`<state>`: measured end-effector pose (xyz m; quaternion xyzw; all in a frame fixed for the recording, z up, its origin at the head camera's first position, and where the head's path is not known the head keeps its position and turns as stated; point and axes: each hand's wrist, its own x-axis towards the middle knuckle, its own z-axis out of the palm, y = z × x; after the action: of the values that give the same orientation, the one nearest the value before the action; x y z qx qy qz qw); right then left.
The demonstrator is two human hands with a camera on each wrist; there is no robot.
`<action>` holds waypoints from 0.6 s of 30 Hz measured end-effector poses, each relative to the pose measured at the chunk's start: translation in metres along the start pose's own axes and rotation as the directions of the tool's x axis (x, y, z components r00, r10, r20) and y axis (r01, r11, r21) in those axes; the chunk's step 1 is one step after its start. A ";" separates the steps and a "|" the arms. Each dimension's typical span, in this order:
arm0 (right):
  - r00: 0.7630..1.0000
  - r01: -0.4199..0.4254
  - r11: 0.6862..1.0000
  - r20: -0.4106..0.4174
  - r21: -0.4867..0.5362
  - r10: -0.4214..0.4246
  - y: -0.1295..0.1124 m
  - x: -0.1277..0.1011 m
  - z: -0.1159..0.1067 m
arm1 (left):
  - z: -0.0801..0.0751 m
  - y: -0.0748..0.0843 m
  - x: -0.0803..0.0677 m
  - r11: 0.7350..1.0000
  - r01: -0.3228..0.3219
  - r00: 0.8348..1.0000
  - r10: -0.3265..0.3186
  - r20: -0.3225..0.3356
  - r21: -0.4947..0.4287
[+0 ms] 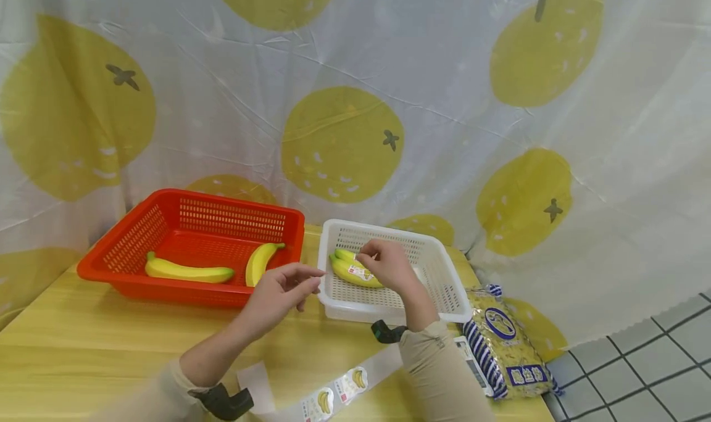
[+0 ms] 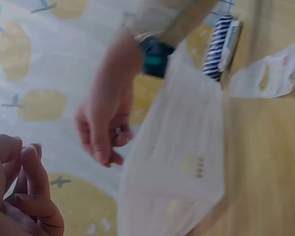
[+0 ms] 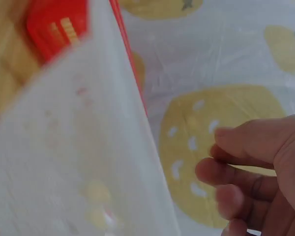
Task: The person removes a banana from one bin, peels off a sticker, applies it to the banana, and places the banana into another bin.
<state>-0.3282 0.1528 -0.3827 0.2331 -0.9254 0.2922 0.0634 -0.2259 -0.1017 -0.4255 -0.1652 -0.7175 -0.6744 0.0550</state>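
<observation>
My right hand [image 1: 390, 265] hangs over the white basket [image 1: 355, 314], above bananas [image 1: 347, 269] with labels on their peel. In the right wrist view the fingers of this hand [image 3: 253, 177] bend loosely, and I see nothing held between them. To the left, my left hand [image 1: 278, 295] hovers between the white basket and the red basket [image 1: 178, 292], its fingers relaxed and slightly bent. Inside the red basket lie two more bananas, one long [image 1: 189, 272] and one upright-lying [image 1: 258, 264] near its right wall. The left wrist view shows the left hand [image 2: 24, 191] apart from the basket.
A strip of banana stickers [image 1: 333, 394] lies on the wooden table [image 1: 72, 348] in front, beside a paper piece [image 1: 257, 385]. Right of the white basket are a yellow packet [image 1: 508, 342] and a phone-like device [image 1: 474, 366]. A lemon-print curtain [image 1: 444, 70] hangs behind.
</observation>
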 end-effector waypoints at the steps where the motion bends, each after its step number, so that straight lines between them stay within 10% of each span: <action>1: 1.000 0.019 1.000 -0.024 0.016 -0.019 -0.005 -0.006 0.007 | -0.009 0.006 0.002 1.000 -0.007 1.000 0.007 -0.013 0.026; 7: 0.970 0.202 0.978 -0.148 0.045 -0.194 -0.041 -0.030 0.047 | -0.083 0.029 0.009 0.980 0.030 0.991 -0.003 -0.133 0.198; 14: 0.829 0.423 0.865 -0.272 -0.269 -0.489 -0.077 -0.032 0.088 | -0.176 0.043 0.009 0.890 0.239 0.959 -0.154 -0.237 0.389; 18: 0.806 0.444 0.804 -0.215 -0.395 -0.551 -0.082 -0.031 0.101 | -0.209 0.040 0.021 0.852 0.295 0.949 -0.206 -0.240 0.433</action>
<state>-0.2601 0.0483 -0.4320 0.4065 -0.8420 0.1413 0.3252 -0.2632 -0.3027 -0.3635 0.0114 -0.8648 -0.4971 0.0705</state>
